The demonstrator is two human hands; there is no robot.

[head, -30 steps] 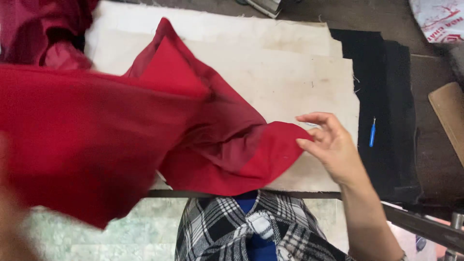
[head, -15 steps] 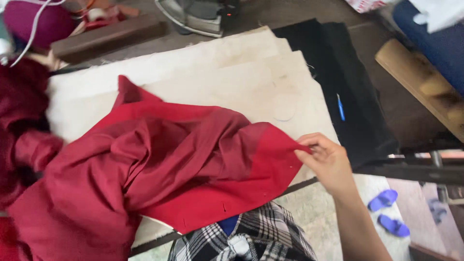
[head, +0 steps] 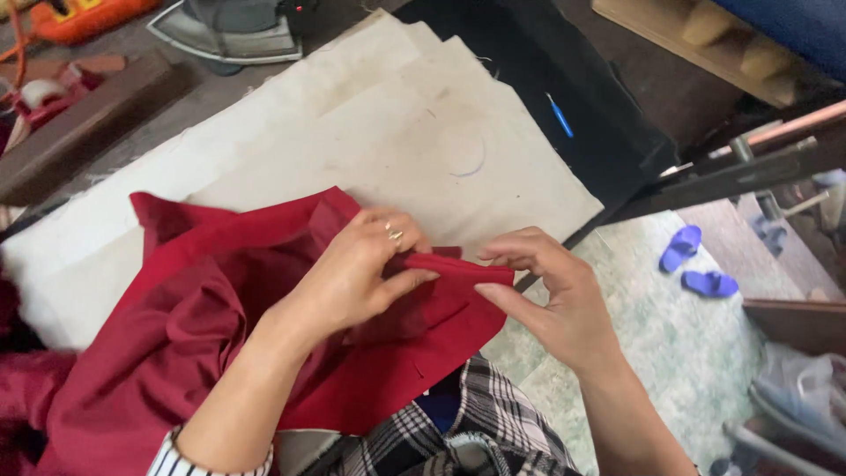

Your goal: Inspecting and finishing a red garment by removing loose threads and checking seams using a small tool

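Lying across the near half of the cream padded board, the red cloth is spilling off its front edge onto your lap, bulk bunching toward the left. You're pinching a folded edge of it at the board's near right corner; that fold is running roughly left to right, its free end pointing right toward your right hand. Your left hand is gripping the fold between thumb and fingers, a ring showing on one finger. Your right hand is pinching the fold's right end, thumb underneath. A black cloth is lying beyond the board on the right, a small blue tool resting on it. An iron is sitting at the far edge.
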